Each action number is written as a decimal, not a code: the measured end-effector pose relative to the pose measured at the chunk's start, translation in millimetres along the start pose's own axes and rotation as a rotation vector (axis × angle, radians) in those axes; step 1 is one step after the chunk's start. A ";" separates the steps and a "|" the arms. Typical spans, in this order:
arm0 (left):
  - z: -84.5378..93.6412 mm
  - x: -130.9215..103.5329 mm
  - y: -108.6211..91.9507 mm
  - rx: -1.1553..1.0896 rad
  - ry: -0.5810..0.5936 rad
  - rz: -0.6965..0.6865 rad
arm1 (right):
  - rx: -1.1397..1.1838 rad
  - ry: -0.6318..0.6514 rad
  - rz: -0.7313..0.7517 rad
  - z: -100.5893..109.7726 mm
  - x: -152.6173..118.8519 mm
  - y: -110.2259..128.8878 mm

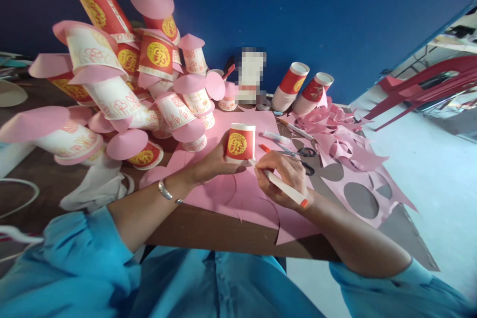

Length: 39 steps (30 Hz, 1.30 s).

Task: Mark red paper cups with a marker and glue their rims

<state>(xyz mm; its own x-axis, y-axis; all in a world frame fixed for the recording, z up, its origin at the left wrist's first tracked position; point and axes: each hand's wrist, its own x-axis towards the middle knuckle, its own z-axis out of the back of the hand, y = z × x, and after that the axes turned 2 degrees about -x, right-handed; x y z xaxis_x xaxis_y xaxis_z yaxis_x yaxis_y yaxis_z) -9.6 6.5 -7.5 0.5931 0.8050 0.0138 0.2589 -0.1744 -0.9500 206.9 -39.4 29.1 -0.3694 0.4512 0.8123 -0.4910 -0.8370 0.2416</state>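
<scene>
My left hand (214,159) is wrapped round the side of a red and white paper cup (244,145) with a round gold print, its rim banded in white. In my right hand (279,176) is a white marker (286,189) with an orange end, its tip at the cup's lower right edge. Under both hands lie sheets of pink paper (219,198) with curved cut lines. Just past my right hand are an orange marker cap (265,148), a pair of scissors (307,152) with dark handles and a clear tube (276,137).
Many decorated cups with pink paper cones (156,54) are piled at the left. Two stacks of paper cups (290,87) stand at the back. Pink paper scraps (341,134) cover the right side, near a red plastic chair (428,79). A crumpled white cloth (95,186) lies at the left.
</scene>
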 end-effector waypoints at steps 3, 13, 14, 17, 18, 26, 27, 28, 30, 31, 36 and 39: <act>-0.5 -0.6 -1.1 -0.003 0.000 0.009 | 0.001 0.004 -0.003 0.0 0.0 -0.2; 0.4 -0.2 0.5 0.001 -0.019 0.024 | 0.018 0.003 -0.007 0.0 -1.2 -0.1; 0.7 -0.2 1.0 -0.001 -0.021 0.022 | 0.017 0.004 -0.005 0.0 -1.4 -0.1; 1.0 -0.1 1.9 -0.017 -0.019 0.006 | 0.012 0.003 -0.003 -0.4 -1.7 -0.2; 0.8 -0.1 2.1 -0.021 -0.017 0.004 | 0.009 0.002 -0.002 -0.7 -1.9 -0.3; -0.4 -0.6 0.6 -0.013 -0.032 0.000 | -0.018 -0.016 0.000 -3.8 -3.3 -0.8; -0.3 -0.7 0.6 -0.010 -0.032 0.003 | -0.018 -0.015 0.003 -3.9 -3.2 -0.9; -0.2 -0.7 0.6 -0.008 -0.030 0.005 | -0.020 -0.013 0.006 -3.8 -3.1 -0.9; 0.0 -0.4 0.9 -0.009 -0.017 0.002 | -0.025 -0.008 0.012 -3.5 -3.0 -0.8; -0.1 -0.2 1.1 -0.011 -0.011 -0.002 | -0.026 -0.002 0.011 -3.3 -3.1 -0.7; -0.6 -0.1 0.8 0.002 -0.028 0.002 | -0.022 0.032 -0.007 -2.0 -4.0 0.4; -0.5 -0.9 0.4 0.012 -0.028 0.020 | -0.015 0.043 -0.004 -1.8 -4.0 1.2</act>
<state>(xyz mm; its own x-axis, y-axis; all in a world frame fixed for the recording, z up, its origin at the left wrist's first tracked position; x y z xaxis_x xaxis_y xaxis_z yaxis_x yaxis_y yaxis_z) -9.6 5.3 -7.8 0.5766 0.8169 -0.0137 0.2377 -0.1838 -0.9538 206.4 -41.7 25.1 -0.4003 0.4679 0.7879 -0.5044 -0.8303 0.2368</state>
